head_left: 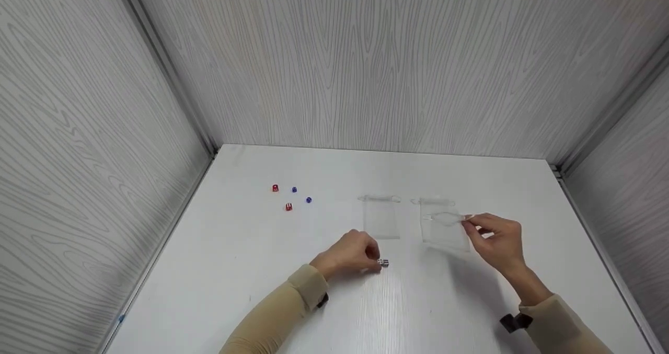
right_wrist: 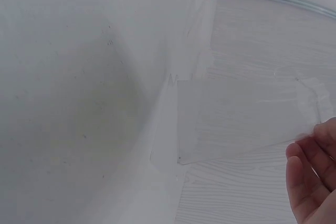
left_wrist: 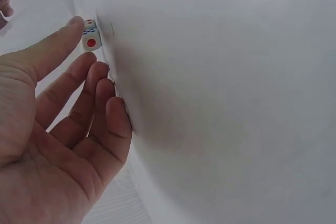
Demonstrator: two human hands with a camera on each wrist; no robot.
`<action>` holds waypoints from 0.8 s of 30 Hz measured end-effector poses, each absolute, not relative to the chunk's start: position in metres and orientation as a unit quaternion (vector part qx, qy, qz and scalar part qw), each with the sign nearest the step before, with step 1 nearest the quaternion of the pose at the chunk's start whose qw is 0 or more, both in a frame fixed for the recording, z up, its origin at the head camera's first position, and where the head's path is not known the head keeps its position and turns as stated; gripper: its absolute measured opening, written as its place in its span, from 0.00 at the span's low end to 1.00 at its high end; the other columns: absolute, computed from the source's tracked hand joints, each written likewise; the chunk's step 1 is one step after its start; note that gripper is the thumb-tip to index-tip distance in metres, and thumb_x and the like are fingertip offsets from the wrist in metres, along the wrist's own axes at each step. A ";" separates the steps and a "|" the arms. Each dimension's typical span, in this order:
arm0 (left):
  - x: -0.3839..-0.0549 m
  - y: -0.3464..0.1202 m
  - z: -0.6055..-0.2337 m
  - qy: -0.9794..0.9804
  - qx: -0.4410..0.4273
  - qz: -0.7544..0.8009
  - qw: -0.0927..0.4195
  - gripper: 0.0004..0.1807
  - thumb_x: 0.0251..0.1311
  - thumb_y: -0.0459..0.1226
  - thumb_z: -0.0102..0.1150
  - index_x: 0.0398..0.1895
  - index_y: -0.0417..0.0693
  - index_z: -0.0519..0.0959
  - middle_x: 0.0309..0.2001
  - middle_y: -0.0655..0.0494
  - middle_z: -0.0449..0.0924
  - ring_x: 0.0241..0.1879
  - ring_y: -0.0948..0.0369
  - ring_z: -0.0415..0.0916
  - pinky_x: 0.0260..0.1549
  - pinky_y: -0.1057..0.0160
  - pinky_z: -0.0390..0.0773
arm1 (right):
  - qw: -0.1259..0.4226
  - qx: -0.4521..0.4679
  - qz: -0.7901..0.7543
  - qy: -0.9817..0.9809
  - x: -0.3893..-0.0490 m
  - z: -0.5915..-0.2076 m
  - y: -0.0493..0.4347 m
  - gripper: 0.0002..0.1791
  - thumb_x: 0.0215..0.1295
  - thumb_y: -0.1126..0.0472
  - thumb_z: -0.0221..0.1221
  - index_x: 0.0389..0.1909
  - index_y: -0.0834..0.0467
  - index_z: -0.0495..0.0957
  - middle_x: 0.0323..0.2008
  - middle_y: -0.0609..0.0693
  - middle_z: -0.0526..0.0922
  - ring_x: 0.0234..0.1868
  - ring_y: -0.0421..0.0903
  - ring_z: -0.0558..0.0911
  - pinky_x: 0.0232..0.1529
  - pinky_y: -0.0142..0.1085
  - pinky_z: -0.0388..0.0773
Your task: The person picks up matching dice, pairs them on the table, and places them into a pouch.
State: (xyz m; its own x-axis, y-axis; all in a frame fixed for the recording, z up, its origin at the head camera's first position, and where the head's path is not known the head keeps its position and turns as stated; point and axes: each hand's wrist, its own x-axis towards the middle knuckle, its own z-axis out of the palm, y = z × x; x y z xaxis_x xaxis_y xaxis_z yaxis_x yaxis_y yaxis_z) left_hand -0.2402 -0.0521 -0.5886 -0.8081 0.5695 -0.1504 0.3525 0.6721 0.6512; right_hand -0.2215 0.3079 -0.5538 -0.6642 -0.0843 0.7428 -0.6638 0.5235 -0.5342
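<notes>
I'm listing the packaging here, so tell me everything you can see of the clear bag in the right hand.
The clear bag looks like thin, see-through plastic, roughly rectangular, with a crinkled band at the end near the fingers. The right hand pinches it there, above the white table. I see nothing inside it. Whether its far edge touches the table, I can't tell.

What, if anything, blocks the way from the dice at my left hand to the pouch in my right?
Nothing visible: white tabletop shows between the dice, by the left hand, and the clear pouch the right hand holds. Another pouch lies beyond the dice, off that line.
</notes>
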 end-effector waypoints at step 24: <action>-0.248 -0.047 -0.556 0.896 0.283 0.329 0.098 0.07 0.72 0.41 0.75 0.45 0.50 0.95 0.40 0.56 0.95 0.35 0.70 0.82 0.41 0.72 0.82 | 0.336 0.242 0.426 -0.804 -0.222 -0.555 0.306 0.16 0.52 0.86 0.73 0.34 0.63 0.95 0.31 0.59 0.95 0.36 0.21 0.87 0.34 0.16 0.80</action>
State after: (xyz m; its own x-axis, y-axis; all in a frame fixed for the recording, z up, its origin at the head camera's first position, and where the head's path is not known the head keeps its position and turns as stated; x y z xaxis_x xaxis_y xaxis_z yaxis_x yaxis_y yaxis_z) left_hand -0.2477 -0.0471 -0.5564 -0.8205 0.5715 0.0110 0.4427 0.6232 0.6447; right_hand -0.2220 0.3056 -0.5555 -0.6574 -0.1027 0.7465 -0.6755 0.5193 -0.5234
